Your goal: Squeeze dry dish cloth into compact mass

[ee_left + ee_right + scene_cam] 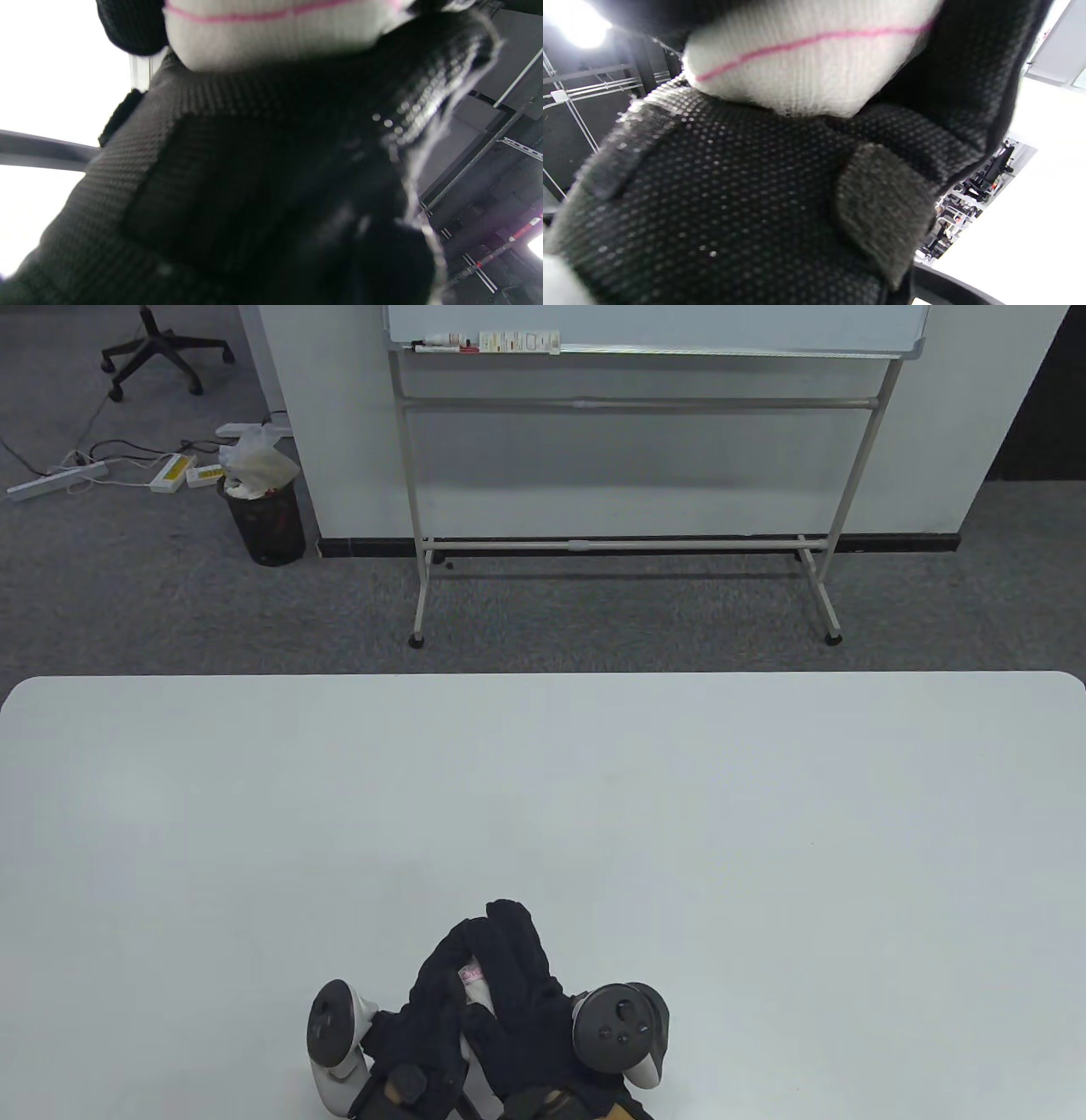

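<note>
The white table (pixel 543 814) fills the lower half of the table view, its far edge running straight across with rounded far corners. Beyond that edge stand a whiteboard on a metal stand (pixel 628 475), a black mesh waste bin (pixel 270 517) with a bag in it, and an office chair base (pixel 161 352) at the far left.

Both gloved hands sit together at the middle of the table's near edge, cupped against each other. The right hand (pixel 522 984) lies over the top, its fingers (pixel 509 920) reaching away from the near edge and curling down and leftward; its dark tracker (pixel 619 1027) faces up on the right. The left hand (pixel 433 997) comes in from the left side, fingers folded in against the right hand, with its tracker (pixel 333 1022) turned outward to the left.

Between the two palms the dish cloth (pixel 475 982) is gripped and bunched, white with a thin pink stripe; only a small patch shows in the table view. In the left wrist view the cloth (pixel 271 34) bulges at the top edge above the dark knitted glove. In the right wrist view it (pixel 806 59) presses down into the dotted palm, the fingers wrapped close around it. Both hands are closed tight on the cloth.
</note>
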Action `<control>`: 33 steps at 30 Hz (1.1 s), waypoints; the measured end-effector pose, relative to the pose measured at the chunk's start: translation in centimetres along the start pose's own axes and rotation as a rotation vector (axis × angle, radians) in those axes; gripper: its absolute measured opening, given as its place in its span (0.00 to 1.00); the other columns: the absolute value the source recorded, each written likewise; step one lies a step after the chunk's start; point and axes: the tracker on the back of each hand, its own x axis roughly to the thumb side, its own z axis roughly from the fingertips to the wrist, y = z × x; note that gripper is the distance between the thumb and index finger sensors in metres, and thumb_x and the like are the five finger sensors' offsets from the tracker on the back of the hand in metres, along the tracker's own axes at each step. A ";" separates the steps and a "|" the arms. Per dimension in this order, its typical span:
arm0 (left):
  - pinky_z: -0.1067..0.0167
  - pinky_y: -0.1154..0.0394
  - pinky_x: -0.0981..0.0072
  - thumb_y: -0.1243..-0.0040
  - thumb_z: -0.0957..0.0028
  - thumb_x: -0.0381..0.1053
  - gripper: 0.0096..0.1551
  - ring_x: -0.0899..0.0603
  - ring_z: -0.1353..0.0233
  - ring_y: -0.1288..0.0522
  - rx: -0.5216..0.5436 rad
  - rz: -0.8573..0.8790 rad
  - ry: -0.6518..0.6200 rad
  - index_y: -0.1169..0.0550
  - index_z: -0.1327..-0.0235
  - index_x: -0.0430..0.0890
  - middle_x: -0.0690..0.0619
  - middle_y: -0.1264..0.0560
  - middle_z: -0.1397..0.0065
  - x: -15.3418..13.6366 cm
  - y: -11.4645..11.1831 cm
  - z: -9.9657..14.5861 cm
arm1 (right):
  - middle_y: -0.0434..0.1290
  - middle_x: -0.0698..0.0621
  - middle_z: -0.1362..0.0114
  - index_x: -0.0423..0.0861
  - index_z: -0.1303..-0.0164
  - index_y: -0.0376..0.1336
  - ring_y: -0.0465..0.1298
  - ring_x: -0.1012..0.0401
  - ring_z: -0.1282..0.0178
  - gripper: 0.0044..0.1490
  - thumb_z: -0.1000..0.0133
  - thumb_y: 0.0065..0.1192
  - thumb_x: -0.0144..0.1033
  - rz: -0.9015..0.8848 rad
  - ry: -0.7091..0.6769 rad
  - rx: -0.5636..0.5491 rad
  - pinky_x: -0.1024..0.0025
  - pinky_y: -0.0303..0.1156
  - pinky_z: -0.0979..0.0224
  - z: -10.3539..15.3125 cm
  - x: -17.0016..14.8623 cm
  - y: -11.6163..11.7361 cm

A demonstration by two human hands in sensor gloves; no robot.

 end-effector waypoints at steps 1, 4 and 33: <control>0.38 0.29 0.44 0.57 0.39 0.76 0.36 0.30 0.31 0.34 0.013 -0.024 -0.004 0.42 0.25 0.58 0.41 0.43 0.22 0.1 0.1 0.0 | 0.27 0.51 0.17 0.57 0.20 0.33 0.30 0.44 0.15 0.51 0.47 0.38 0.70 0.000 -0.002 -0.002 0.38 0.33 0.21 0.0 0.0 0.0; 0.49 0.24 0.47 0.52 0.39 0.73 0.28 0.33 0.40 0.27 0.062 -0.064 0.014 0.31 0.35 0.56 0.41 0.33 0.32 0.4 0.6 -0.1 | 0.26 0.50 0.17 0.57 0.20 0.31 0.32 0.43 0.15 0.51 0.46 0.38 0.71 -0.052 0.014 0.037 0.36 0.35 0.21 0.1 -0.3 0.0; 0.31 0.43 0.32 0.66 0.37 0.74 0.48 0.20 0.25 0.53 -0.115 0.278 0.240 0.64 0.26 0.45 0.30 0.65 0.23 -1.2 -0.3 0.1 | 0.63 0.37 0.29 0.41 0.34 0.62 0.68 0.39 0.31 0.33 0.45 0.68 0.43 -0.154 0.095 -0.182 0.34 0.64 0.35 0.2 -2.1 -3.7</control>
